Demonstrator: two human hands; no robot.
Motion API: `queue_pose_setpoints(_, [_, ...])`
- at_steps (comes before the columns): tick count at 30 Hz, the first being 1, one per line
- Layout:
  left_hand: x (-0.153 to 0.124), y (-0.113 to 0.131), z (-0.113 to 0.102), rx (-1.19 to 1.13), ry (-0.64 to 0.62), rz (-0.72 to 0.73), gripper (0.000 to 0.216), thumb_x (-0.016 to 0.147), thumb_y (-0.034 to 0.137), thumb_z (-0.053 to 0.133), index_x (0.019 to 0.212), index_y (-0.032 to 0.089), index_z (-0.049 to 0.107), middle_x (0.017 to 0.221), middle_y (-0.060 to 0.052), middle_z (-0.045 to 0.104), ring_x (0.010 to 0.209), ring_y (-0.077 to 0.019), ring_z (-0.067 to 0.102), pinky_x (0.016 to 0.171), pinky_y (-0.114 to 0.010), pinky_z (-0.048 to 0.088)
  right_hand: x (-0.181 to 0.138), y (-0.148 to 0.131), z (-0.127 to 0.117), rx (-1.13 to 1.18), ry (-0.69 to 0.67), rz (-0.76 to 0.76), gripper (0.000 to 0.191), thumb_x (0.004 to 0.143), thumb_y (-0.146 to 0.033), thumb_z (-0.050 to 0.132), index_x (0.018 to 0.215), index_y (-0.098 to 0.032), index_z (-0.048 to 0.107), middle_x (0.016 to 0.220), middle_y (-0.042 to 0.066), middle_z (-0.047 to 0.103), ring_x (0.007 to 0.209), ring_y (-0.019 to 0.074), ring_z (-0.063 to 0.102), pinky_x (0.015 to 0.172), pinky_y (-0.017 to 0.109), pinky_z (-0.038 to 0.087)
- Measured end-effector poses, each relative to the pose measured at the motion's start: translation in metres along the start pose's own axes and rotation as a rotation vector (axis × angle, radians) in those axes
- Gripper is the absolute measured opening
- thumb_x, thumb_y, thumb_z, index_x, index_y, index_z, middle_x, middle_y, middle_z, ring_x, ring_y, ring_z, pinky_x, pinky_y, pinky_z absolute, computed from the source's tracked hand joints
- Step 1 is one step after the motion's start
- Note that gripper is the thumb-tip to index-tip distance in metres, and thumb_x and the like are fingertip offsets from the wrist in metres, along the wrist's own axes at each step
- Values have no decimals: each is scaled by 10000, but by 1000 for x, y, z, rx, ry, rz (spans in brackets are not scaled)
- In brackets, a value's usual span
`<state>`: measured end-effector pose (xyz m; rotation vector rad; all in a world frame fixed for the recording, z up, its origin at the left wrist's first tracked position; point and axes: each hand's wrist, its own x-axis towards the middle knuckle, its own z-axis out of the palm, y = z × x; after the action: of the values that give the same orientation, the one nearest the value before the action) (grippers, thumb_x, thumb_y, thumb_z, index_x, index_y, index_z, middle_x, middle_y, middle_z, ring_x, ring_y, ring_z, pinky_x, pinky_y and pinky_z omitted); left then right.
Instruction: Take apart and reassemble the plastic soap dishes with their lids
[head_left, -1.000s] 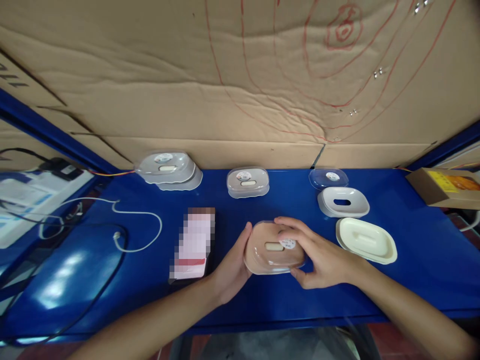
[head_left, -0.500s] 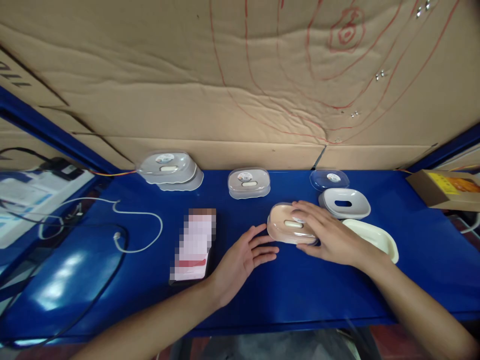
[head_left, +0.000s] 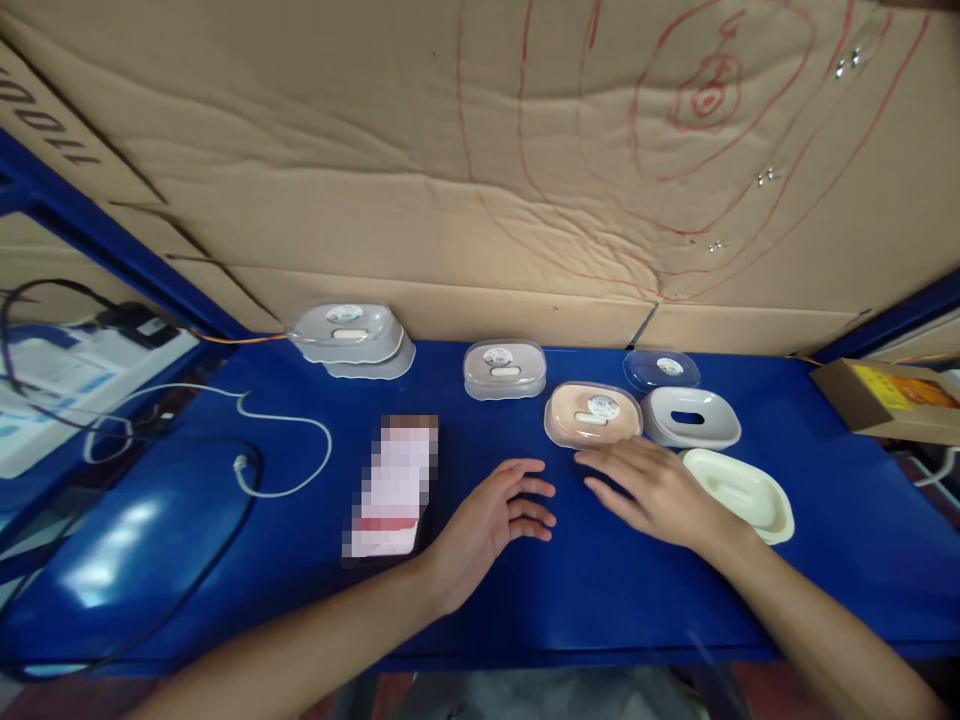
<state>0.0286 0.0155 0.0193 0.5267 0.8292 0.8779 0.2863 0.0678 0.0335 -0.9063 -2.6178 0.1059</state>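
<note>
A peach oval box with a clear lid, looking like a soap box, stands on the blue table with a round sticker on top. Just in front of it is my right hand, fingers stretched out and holding nothing. My left hand hovers left of it, fingers apart, also without anything in it. Right of the peach box sits a grey oval tray with a slot. Nearer my right wrist lies a cream oval dish. Behind the tray rests a loose clear lid.
A lidded grey box and stacked grey boxes line the back by the cardboard wall. A phone lies left of my left hand. Cables run across the left side; a carton stands far right.
My right hand has let go of the peach box and drawn back toward me. The box now sits farther back, beside the grey tray. My left hand no longer reaches to it.
</note>
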Motion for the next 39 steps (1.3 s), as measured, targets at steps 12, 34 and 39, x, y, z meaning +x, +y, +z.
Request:
queue_pose_setpoints(12, [0,2,1,72,3,-19,342,1062,406,447,1227,156,612,1109,-127,675,873,-231,678,775,-371,553,-8,25,-7,-170,-81,222,386,1098,-372,462,1400,-195,625,1402,139,696,1173,315,730,1007,492,581])
queue_pose_setpoints(34, [3,4,1,112,-48,-62,301,944,449,654,1028,163,689,983,-95,708,863,-233,688,769,-354,556,-36,14,-45,-19,-530,497,354,903,-232,698,1250,-246,630,1067,80,767,933,279,754,763,352,525])
queue_pose_setpoints(39, [2,1,0,87,-67,-52,336,1006,412,600,1177,138,695,1154,-159,743,1079,-302,709,971,-443,551,-19,-10,-32,104,-421,244,230,999,-118,542,1171,-239,633,1087,74,720,975,250,720,826,364,557])
